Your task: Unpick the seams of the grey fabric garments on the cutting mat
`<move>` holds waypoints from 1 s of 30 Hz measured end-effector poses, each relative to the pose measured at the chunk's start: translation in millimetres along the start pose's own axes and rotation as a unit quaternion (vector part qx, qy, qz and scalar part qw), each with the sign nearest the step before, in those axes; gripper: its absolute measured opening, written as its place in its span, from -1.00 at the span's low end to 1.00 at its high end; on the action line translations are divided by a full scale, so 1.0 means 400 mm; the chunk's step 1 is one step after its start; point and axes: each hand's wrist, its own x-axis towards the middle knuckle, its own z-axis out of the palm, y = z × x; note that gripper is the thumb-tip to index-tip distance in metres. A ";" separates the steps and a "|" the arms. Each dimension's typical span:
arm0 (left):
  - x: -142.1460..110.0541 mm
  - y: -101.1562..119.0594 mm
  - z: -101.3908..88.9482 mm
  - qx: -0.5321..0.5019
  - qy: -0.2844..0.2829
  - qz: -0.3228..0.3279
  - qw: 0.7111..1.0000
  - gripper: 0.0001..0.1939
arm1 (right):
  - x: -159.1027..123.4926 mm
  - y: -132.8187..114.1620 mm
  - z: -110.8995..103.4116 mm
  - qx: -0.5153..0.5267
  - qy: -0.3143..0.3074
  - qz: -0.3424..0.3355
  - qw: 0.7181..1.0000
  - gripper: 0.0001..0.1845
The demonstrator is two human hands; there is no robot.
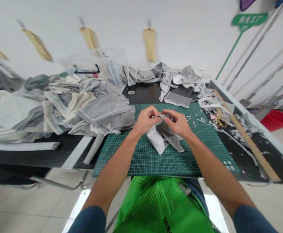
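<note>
A grey and white piece of cloth hangs over the green cutting mat, held up at its top edge by both hands. My left hand pinches the cloth's top on the left. My right hand pinches it on the right, fingers closed, the two hands almost touching. The cloth's lower corners rest on the mat.
A large heap of grey and white cloth pieces lies left of the mat. More cloth and a clear plastic box sit at the back. Gold scissors, a long wooden ruler and scraps lie on the right. A red bucket stands on the floor.
</note>
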 end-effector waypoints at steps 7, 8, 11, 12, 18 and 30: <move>0.006 -0.009 0.003 0.045 -0.016 0.026 0.999 -0.60 | 0.002 -0.011 -0.002 -0.046 0.077 -0.057 0.994 -0.95; 0.009 -0.015 0.000 0.064 -0.006 0.031 0.997 -0.62 | 0.002 -0.014 -0.002 -0.047 0.087 -0.071 0.993 -0.94; 0.017 -0.030 -0.011 0.122 0.033 0.043 0.991 -0.79 | -0.001 -0.020 0.003 -0.045 0.090 -0.108 0.989 -0.88; 0.019 -0.033 -0.015 0.134 0.048 0.048 0.989 -0.82 | -0.002 -0.021 0.005 -0.045 0.085 -0.117 0.988 -0.88; 0.017 -0.018 -0.011 0.052 0.056 0.061 0.995 -0.76 | -0.002 -0.026 0.010 -0.032 0.077 -0.151 0.985 -0.88; 0.011 -0.015 -0.006 -0.027 0.045 0.046 0.998 -0.65 | -0.014 -0.026 -0.014 -0.040 0.048 -0.089 0.994 -0.74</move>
